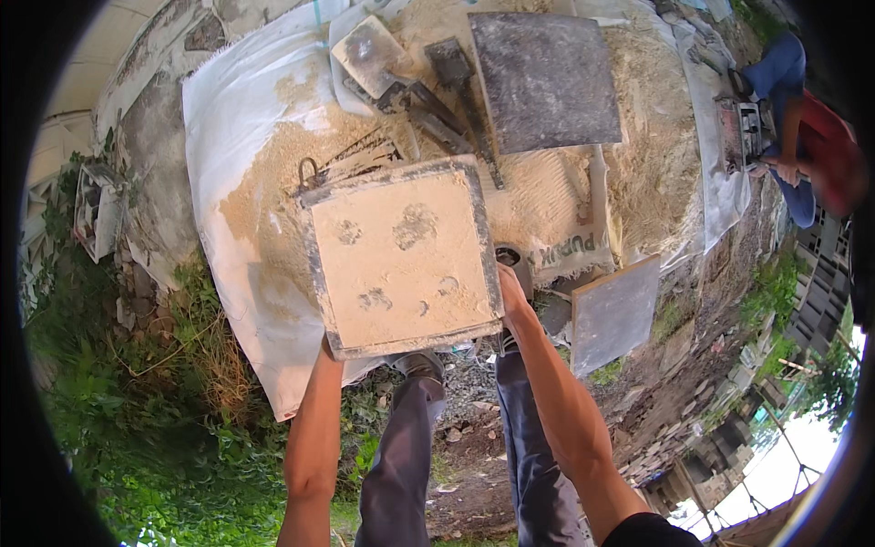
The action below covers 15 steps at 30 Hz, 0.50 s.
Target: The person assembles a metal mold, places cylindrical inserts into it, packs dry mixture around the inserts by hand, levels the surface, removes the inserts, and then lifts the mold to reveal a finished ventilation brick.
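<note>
Both my hands hold a square, dark-rimmed mould [474,237] in front of me. Tan sandy powder [392,273] fills it almost to the rim, with several darker pits in its surface. My right hand [512,296] grips the lower right side, its fingers partly hidden beneath. At the lower left corner, my left hand [329,349] is mostly covered by the mould; its fingers do not show. Just beyond lie a plate with a handle [372,56], a dark long-handled tool [451,66] and a dark square board [547,82].
Loose sand covers a white plastic sheet [219,118] under the tools. A grey square slab [615,314] leans at the right. A person in red and blue [825,150] crouches at the far right beside a small metal device [743,132]. Plants [137,392] grow at the left.
</note>
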Motion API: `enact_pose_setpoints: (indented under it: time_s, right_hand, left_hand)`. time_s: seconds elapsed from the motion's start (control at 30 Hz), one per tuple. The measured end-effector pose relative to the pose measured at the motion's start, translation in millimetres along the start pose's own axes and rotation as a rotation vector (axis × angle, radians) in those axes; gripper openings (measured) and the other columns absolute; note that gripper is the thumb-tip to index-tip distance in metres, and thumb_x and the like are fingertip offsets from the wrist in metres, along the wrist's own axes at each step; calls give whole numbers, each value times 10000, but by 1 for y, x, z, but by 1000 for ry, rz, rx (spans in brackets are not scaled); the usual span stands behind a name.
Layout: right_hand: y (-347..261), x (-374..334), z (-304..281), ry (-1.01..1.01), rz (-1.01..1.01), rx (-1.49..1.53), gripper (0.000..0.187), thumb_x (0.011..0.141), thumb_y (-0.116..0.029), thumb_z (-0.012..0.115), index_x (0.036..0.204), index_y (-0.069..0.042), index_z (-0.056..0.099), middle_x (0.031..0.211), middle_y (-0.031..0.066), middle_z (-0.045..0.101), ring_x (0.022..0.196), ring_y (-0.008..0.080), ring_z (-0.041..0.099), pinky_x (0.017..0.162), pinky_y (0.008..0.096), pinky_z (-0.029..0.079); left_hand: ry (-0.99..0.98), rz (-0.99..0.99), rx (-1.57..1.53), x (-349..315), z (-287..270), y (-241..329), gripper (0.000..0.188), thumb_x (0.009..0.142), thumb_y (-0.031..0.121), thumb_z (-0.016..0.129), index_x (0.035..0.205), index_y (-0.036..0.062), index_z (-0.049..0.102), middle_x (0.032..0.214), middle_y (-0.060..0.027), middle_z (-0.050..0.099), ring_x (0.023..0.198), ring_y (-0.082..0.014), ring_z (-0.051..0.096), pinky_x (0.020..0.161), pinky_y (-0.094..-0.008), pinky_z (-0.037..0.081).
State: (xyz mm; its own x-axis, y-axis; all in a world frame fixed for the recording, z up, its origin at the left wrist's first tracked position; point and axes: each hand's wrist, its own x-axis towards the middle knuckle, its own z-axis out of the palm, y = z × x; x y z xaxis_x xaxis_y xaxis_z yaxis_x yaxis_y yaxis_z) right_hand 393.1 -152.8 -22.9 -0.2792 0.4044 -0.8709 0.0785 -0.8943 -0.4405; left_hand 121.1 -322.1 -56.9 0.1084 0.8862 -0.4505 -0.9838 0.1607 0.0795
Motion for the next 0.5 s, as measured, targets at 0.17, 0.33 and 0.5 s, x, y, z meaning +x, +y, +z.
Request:
enact_pose_setpoints:
  time_s: [0.17, 0.33, 0.5]
  right_hand:
    - [-32, -53, -37, -69, 32, 284, 915, 890, -736, 246, 1368, 24, 422, 1333, 108, 525, 1200, 205, 509, 1006, 315, 387]
    - [-50, -69, -88, 108, 32, 299, 712, 945, -588, 402, 1315, 14, 499, 1248, 89, 582, 1083, 168, 576, 925, 307, 453]
    - [-65, -82, -153, 148, 6, 236, 390, 956, -241, 476, 1218, 31, 576, 1092, 73, 646, 921, 137, 613, 804, 285, 488]
  left_hand:
    - [10, -124, -71, -4, 6, -48, 604, 964, 467, 423, 1443, 113, 323, 1426, -109, 415, 1254, -303, 448, 1019, -478, 418]
    - [103, -123, -10, 21, 8, -93, 601, 958, 449, 454, 1435, 104, 333, 1416, -110, 426, 1252, -298, 451, 1016, -467, 424]
    - [-55, -167, -264, 70, 54, -143, 587, 962, 470, 423, 1428, 124, 334, 1423, -112, 405, 1267, -315, 423, 1023, -484, 407]
